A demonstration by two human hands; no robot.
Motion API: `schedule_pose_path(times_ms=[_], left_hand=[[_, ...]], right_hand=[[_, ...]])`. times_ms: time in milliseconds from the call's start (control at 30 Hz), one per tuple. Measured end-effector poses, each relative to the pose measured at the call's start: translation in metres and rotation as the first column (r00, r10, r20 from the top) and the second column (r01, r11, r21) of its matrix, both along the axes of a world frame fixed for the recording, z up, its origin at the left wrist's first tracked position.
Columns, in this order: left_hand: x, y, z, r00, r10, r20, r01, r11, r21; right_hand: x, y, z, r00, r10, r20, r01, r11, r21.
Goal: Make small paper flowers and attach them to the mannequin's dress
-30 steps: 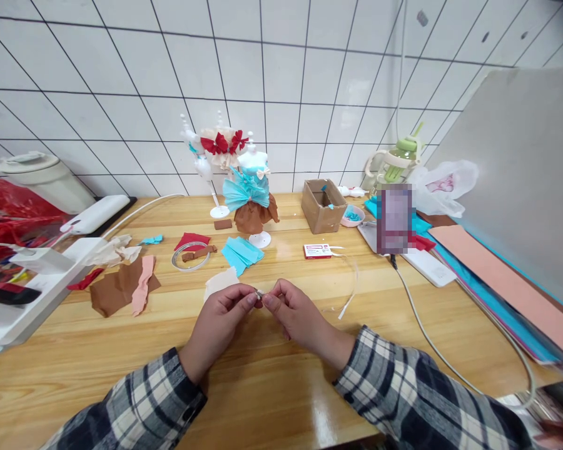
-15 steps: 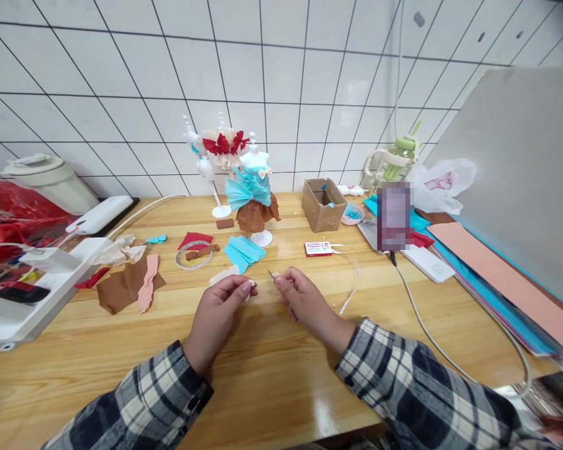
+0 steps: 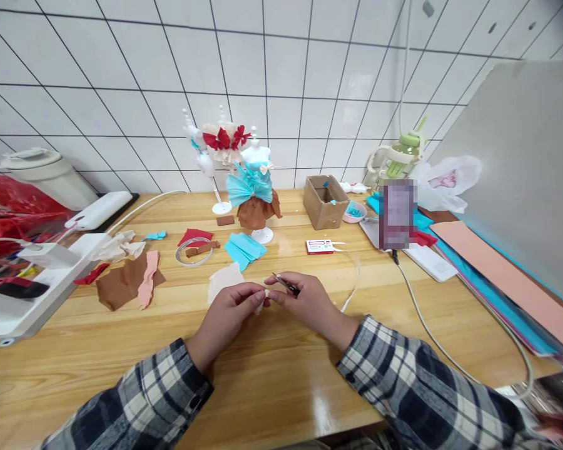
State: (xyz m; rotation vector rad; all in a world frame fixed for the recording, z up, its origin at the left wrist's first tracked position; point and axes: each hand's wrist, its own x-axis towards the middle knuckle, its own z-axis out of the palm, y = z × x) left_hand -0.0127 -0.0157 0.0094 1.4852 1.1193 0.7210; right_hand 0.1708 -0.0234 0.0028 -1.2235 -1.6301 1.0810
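Currently, both hands meet just below the centre of the frame. There the left hand [image 3: 229, 314], its thumb and forefinger together, pinches a small scrap of cream crinkled paper [image 3: 259, 308]. The right hand [image 3: 309, 304] has its thumb tip at the same scrap and holds a slim, dark, pointed metal tool [image 3: 287, 284] against its fingers, the tip pointing toward the upper left.

Just above the left hand lies a torn, flat cream paper sheet [image 3: 221, 280], with folded turquoise crinkled paper [image 3: 244, 251] beyond it. A small red-and-white rectangular box [image 3: 319, 247] lies right of centre. At upper centre stands a white miniature dress form [image 3: 257, 155] in a turquoise top and brown skirt.
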Motion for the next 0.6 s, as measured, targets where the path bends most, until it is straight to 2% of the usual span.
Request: schedule_pose_path(times_ms=[100, 200, 367, 500, 533, 600], left_hand=[[-0.001, 0.000, -0.002, 0.999, -0.034, 0.020, 0.034, 0.999, -0.011], [-0.002, 0.000, -0.002, 0.998, -0.043, 0.046, 0.043, 0.999, -0.017], [0.000, -0.001, 0.004, 0.987, 0.017, 0.157, -0.010, 0.999, -0.042], [0.001, 0.000, 0.006, 0.938, 0.232, 0.256, -0.220, 0.973, -0.077], [0.000, -0.001, 0.005, 0.935, 0.251, 0.251, -0.240, 0.968, -0.071], [0.000, -0.003, 0.004, 0.962, 0.169, 0.216, -0.158, 0.985, -0.067]], right_hand=[[0.000, -0.001, 0.000, 0.999, 0.040, 0.014, -0.040, 0.999, 0.009], [-0.001, -0.002, 0.001, 1.000, 0.023, 0.008, -0.023, 1.000, 0.008], [-0.001, -0.002, 0.001, 0.999, -0.042, 0.033, 0.041, 0.999, 0.021], [0.003, -0.006, 0.002, 0.970, -0.211, 0.121, 0.183, 0.961, 0.207], [0.004, -0.008, 0.002, 0.957, -0.258, 0.135, 0.212, 0.936, 0.282], [0.005, -0.013, 0.004, 0.941, -0.301, 0.156, 0.207, 0.875, 0.437]])
